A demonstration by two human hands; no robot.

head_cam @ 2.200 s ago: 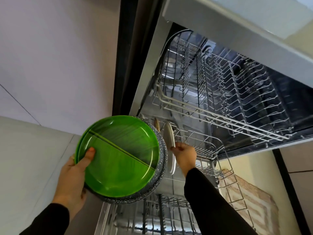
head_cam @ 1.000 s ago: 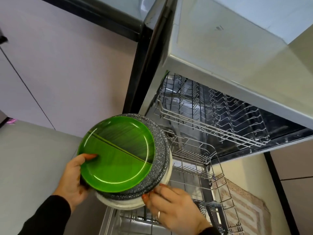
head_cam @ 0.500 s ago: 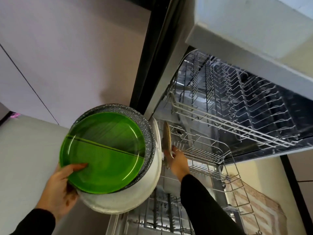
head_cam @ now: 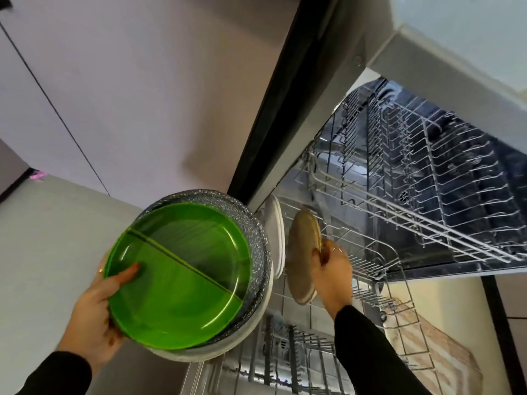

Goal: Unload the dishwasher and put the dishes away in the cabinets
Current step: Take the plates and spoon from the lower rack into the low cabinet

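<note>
Pinching tan plate [head_cam: 302, 255] above lower rack [head_cam: 370, 269], right hand [head_cam: 330, 269] lifts; left hand [head_cam: 94, 315] grips plate stack [head_cam: 182, 275]. Advice: clear tines, land plate flat atop stack.

In my left hand [head_cam: 94, 317] I hold a stack at a tilt: a translucent green divided plate [head_cam: 178, 276] on top, a dark speckled plate [head_cam: 258, 238] beneath, a white plate [head_cam: 275, 232] lowest. My right hand [head_cam: 330, 270] grips a beige plate [head_cam: 302, 252] on edge, upright over the lower rack [head_cam: 379, 269], just right of the stack.
</note>
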